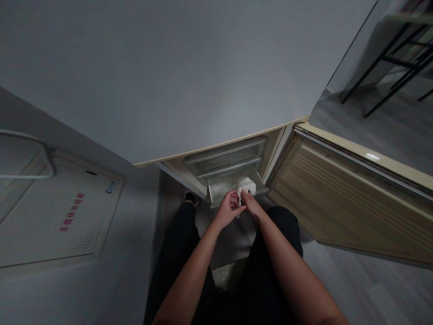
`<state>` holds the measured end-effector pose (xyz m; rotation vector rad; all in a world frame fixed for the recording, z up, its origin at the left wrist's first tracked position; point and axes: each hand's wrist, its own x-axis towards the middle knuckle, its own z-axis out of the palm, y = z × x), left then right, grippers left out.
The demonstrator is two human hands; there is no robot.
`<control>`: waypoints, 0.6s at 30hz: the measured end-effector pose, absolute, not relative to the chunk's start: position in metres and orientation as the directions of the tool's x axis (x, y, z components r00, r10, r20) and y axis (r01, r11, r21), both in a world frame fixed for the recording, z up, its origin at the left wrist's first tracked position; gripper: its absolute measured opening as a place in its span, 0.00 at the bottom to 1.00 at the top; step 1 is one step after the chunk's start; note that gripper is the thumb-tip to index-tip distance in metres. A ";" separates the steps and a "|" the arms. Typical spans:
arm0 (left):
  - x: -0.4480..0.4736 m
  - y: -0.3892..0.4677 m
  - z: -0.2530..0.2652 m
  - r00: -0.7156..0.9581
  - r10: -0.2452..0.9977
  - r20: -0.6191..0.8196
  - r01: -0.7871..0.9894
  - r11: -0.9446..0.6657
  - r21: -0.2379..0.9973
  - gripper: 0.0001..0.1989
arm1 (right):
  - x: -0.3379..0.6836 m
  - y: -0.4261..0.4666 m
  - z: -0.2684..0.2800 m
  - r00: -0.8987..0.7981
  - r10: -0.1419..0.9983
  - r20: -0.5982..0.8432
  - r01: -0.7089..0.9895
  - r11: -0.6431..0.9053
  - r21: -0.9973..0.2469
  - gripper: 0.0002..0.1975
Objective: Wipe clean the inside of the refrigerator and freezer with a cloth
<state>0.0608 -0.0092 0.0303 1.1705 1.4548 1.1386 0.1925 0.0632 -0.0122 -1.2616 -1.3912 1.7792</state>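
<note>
A crumpled white cloth (248,183), without clear long axis, bulges just beyond the pinching fingers of the nearer right hand (251,205), while the left hand (230,210) curls half-open beside it, grip unclear.

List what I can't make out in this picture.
Head view:
White wad: partly hidden by the right hand; cloth or paper, I cannot tell.
Open door: far end cut off by the right edge.
Small print on the wall panel: too small to read.
</note>
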 end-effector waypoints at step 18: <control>0.023 -0.012 0.059 -0.140 0.988 -0.072 0.502 0.133 0.854 0.09 | 0.172 0.039 -0.025 -0.509 0.741 -0.438 0.286 -0.334 -0.898 0.25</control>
